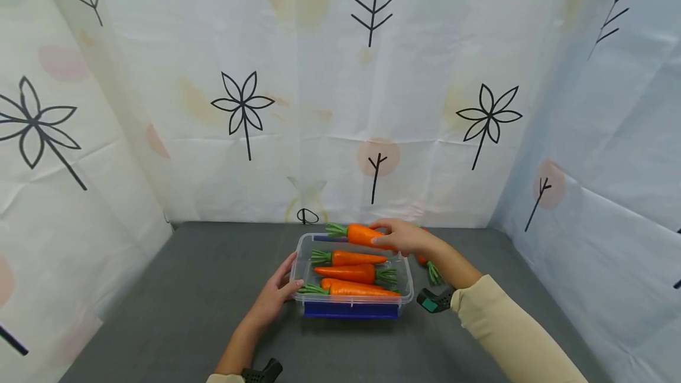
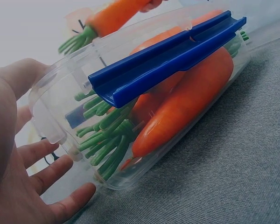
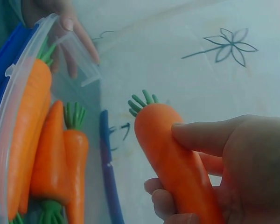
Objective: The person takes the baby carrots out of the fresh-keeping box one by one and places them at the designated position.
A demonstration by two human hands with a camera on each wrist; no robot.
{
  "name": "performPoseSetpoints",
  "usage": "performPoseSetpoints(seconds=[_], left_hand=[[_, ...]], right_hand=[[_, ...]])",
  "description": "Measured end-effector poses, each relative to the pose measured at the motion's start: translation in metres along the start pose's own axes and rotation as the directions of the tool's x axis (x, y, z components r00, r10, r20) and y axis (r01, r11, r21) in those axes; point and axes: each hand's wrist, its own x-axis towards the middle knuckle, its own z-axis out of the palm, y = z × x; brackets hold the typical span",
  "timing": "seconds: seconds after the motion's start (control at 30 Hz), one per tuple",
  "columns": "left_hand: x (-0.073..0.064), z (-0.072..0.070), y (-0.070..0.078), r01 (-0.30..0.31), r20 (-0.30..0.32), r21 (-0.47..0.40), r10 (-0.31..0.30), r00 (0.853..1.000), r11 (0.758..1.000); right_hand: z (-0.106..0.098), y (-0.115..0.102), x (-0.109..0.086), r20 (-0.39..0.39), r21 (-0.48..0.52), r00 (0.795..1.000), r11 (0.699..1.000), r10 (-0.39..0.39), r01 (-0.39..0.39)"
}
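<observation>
My right hand [image 1: 404, 238] grips an orange carrot [image 1: 362, 234] with short green tops, holding it above the far side of a clear plastic box [image 1: 407, 279]. In the right wrist view, the thumb presses one side of this carrot [image 3: 165, 140] and the fingers curl round the other. Several carrots [image 1: 353, 273] lie crosswise inside the box, their green tops pointing different ways. At the box's left side rests my left hand [image 1: 273, 294], its thumb by the rim. The left wrist view shows its fingers [image 2: 51, 175] spread and fairly straight along the outer wall.
A blue latch flap [image 1: 351, 310] hangs at the box's near side. Right of the box, another carrot [image 1: 433, 273] lies on the grey tabletop [image 1: 213, 288], partly hidden by my right arm. Patterned white curtains [image 1: 319, 105] stand behind and at both sides.
</observation>
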Motion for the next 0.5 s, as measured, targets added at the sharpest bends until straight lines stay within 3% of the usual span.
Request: performPoseSetpoints(seconds=[0.3, 0.5], left_hand=[[0.001, 0.001, -0.002, -0.004, -0.002, -0.005, 0.004, 1.000, 1.000], [0.002, 0.002, -0.003, -0.006, 0.003, 0.005, 0.006, 1.000, 1.000]], right_hand=[[-0.017, 0.024, -0.019, -0.133, -0.018, 0.988, 0.997, -0.081, 0.079], [-0.022, 0.040, -0.030, -0.240, -0.041, 0.969, 0.997, -0.067, 0.059]])
